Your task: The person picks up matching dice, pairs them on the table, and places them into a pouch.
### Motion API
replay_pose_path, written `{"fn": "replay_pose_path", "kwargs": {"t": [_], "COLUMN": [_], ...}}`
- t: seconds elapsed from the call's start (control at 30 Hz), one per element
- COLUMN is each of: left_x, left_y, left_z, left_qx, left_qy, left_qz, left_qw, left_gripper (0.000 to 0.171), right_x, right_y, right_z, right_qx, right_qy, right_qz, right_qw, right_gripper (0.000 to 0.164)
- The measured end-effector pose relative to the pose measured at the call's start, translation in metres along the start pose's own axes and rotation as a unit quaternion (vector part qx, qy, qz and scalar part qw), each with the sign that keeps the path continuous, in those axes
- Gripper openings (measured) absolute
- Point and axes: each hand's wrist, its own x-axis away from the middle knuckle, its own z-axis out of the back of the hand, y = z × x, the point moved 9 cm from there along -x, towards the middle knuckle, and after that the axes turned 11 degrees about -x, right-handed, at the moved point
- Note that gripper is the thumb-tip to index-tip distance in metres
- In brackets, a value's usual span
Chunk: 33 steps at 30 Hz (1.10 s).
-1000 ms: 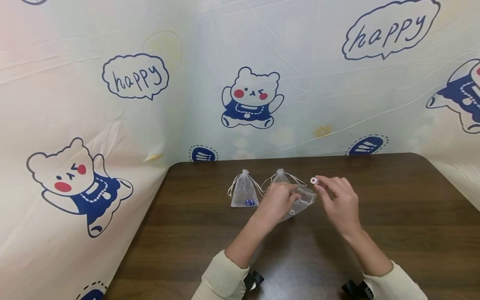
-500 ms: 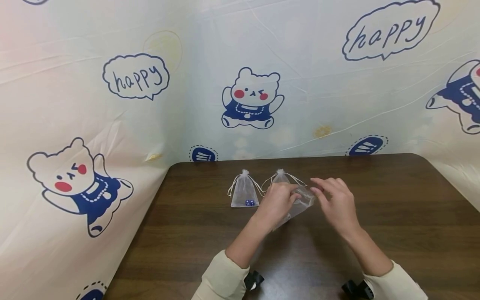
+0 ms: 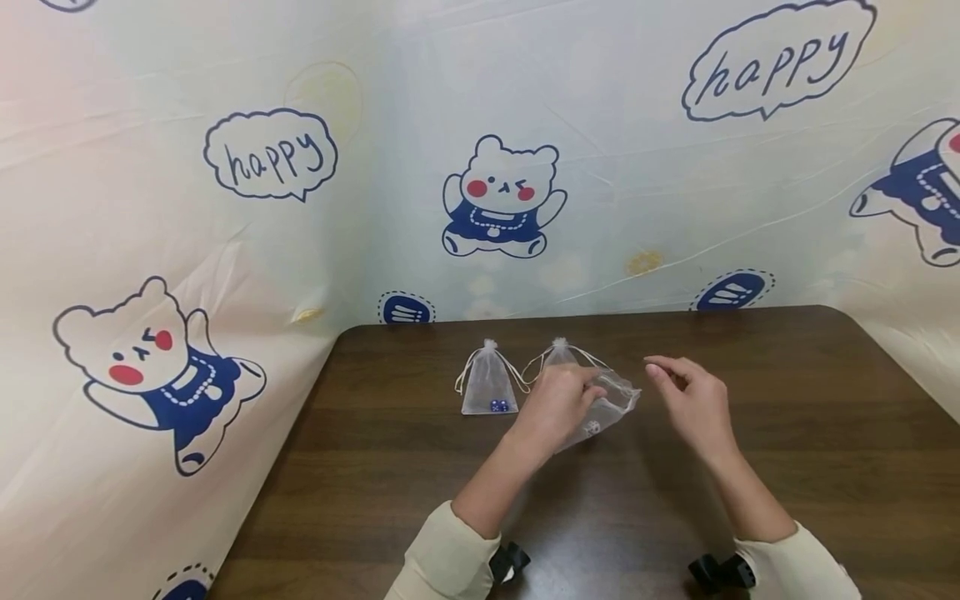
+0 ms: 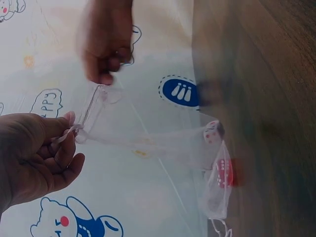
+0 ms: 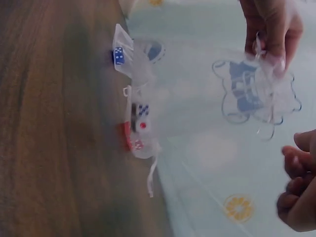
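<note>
My left hand pinches the mouth of a sheer white drawstring bag, which hangs tilted above the table. Two white dice lie at its bottom. Just right of the bag's rim is my right hand, fingers loosely bent and nothing between them. A tied sheer bag lies behind the left hand; red dice show inside it in the wrist views. To its left lies another tied bag with blue dice in it.
The brown wooden table ends at a back edge just beyond the bags. A pale printed cloth hangs behind and beside it. The tied bags' white cords lie close together.
A white die left my right hand and dropped into the held bag, where it lies beside another. My right hand then moved away to the right; my left hand stays put.
</note>
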Motion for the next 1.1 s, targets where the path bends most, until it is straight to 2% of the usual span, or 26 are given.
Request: {"fn": "replay_pose_path", "kwargs": {"t": [0.1, 0.23, 0.33, 0.43, 0.5, 0.67, 0.83, 0.93, 1.1], "left_x": [0.001, 0.002, 0.002, 0.002, 0.002, 0.002, 0.003, 0.004, 0.004], "left_y": [0.002, 0.001, 0.0, -0.001, -0.001, 0.001, 0.001, 0.0, 0.002], "left_z": [0.001, 0.002, 0.003, 0.004, 0.004, 0.001, -0.001, 0.0, -0.002], "left_qx": [0.005, 0.013, 0.016, 0.018, 0.018, 0.013, 0.018, 0.017, 0.047], "left_qy": [0.001, 0.006, 0.006, 0.005, 0.006, 0.003, -0.001, 0.001, -0.009], "left_qz": [-0.003, 0.0, 0.003, 0.003, 0.002, 0.0, -0.005, -0.012, -0.032], "left_qw": [1.0, 0.9999, 0.9998, 0.9998, 0.9998, 0.9999, 0.9998, 0.9998, 0.9984], "left_gripper": [0.023, 0.024, 0.024, 0.024, 0.025, 0.025, 0.027, 0.028, 0.031], "right_x": [0.005, 0.014, 0.019, 0.023, 0.025, 0.025, 0.021, 0.019, 0.016], "right_y": [0.024, 0.04, 0.047, 0.052, 0.055, 0.058, 0.059, 0.059, 0.056], "right_z": [-0.011, -0.028, -0.035, -0.041, -0.044, -0.049, -0.043, -0.036, -0.024], "right_qx": [-0.03, -0.086, -0.138, -0.19, -0.221, -0.271, -0.281, -0.284, -0.332], "right_qy": [-0.075, -0.165, -0.193, -0.201, -0.202, -0.189, -0.147, -0.111, -0.032], "right_qz": [-0.108, -0.19, -0.233, -0.266, -0.28, -0.296, -0.294, -0.298, -0.298], "right_qw": [0.991, 0.964, 0.943, 0.923, 0.912, 0.896, 0.902, 0.905, 0.894], "right_gripper": [0.034, 0.047, 0.05, 0.049, 0.047, 0.036, 0.02, 0.018, 0.02]}}
